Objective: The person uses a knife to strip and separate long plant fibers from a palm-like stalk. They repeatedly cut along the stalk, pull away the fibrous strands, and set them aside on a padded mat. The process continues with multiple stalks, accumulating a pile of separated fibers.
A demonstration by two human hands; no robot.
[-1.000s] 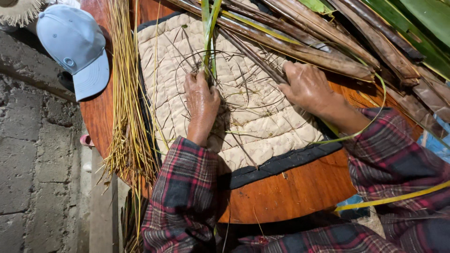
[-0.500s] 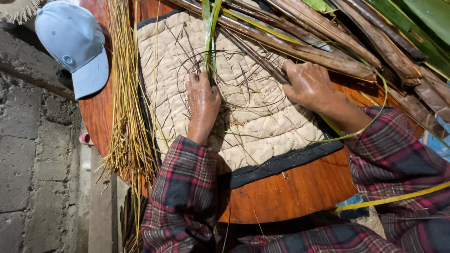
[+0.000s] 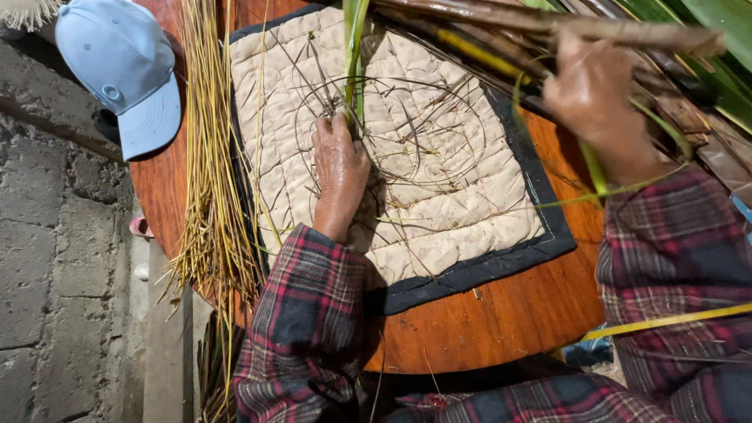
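Left of centre, your left hand (image 3: pixel 338 160) is still pinching the green leaf strips (image 3: pixel 354 55) against the quilted mat (image 3: pixel 439 227) on the tabletop (image 3: pixel 501 321). Upper right, your right hand (image 3: pixel 591 98) is now lifting away, closing around a green strand (image 3: pixel 587 157) near the palm stalks (image 3: pixel 548 23).

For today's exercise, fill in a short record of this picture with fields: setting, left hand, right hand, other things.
setting: round wooden table with a quilted beige mat edged in black, beside a grey block wall
left hand: left hand grips green leaf strips on the mat, thin dark fibres around it
right hand: right hand, blurred, on the brown leaf stalks
other things: light blue cap; bundle of yellow straws
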